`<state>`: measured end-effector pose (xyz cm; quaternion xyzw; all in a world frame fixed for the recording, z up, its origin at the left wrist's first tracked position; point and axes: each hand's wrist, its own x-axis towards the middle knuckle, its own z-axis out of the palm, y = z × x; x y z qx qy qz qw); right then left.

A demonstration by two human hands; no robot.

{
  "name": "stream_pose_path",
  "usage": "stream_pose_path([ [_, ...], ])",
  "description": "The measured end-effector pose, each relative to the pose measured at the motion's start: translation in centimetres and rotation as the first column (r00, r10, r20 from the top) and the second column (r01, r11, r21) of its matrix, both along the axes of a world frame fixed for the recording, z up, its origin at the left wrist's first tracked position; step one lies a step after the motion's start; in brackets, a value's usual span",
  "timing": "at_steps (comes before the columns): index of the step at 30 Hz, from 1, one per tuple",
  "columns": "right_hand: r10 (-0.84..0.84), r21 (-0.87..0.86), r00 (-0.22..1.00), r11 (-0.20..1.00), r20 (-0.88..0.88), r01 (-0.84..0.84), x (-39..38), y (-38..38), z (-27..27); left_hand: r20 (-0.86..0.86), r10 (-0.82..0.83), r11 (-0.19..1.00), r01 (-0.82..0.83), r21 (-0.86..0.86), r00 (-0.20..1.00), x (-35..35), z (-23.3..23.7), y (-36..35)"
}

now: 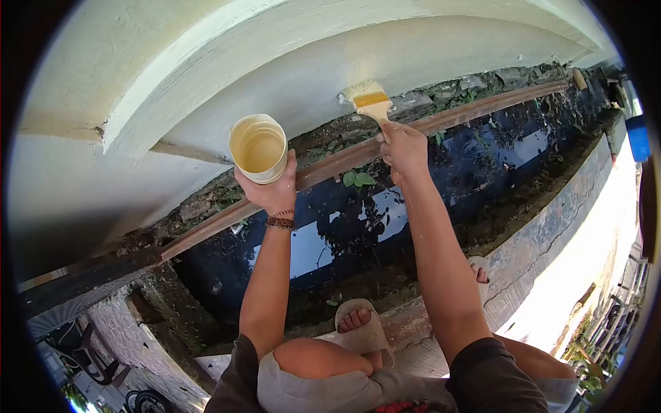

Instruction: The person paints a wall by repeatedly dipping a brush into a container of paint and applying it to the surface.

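Note:
My left hand (273, 189) is wrapped round a cream-coloured cup (259, 149) with pale yellowish paint inside, held out over the ditch near the wall. In my right hand (406, 151) is a wide paintbrush (372, 104), gripped by its handle. Its pale bristles touch or almost touch the lower part of the wall (413, 51), where a yellowish streak runs up from them. My fingertips on the brush handle are partly hidden.
Dark water (358, 220) fills a ditch between the wall and my sandalled feet. A long brown beam (475, 107) runs along it below the stones (413, 103). Green leaves (359, 179) poke up beside the beam. A concrete ledge (551, 213) borders the right side.

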<state>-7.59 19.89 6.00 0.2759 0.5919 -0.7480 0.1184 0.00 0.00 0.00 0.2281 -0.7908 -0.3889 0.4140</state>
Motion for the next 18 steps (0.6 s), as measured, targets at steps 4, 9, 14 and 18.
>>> stream_pose_path([
  [4,0.026,-0.155,0.987,0.987,-0.159,-0.051,2.3,-0.2,6.1,-0.128,-0.102,0.994,0.105,0.02,0.987,2.9,1.4,1.1],
  [9,-0.034,-0.067,0.992,0.997,-0.119,0.026,3.7,0.3,2.5,-0.158,-0.122,0.989,0.133,0.062,0.98,4.1,3.1,3.0],
  [14,-0.11,0.065,0.994,0.992,-0.027,0.112,0.4,-0.7,-0.6,-0.141,-0.202,0.963,0.223,0.153,0.969,6.6,4.3,3.4],
  [18,-0.062,-0.172,0.951,0.985,-0.303,0.009,2.2,-0.4,7.9,-0.128,-0.255,0.935,0.278,0.221,0.958,7.6,4.4,2.9],
])
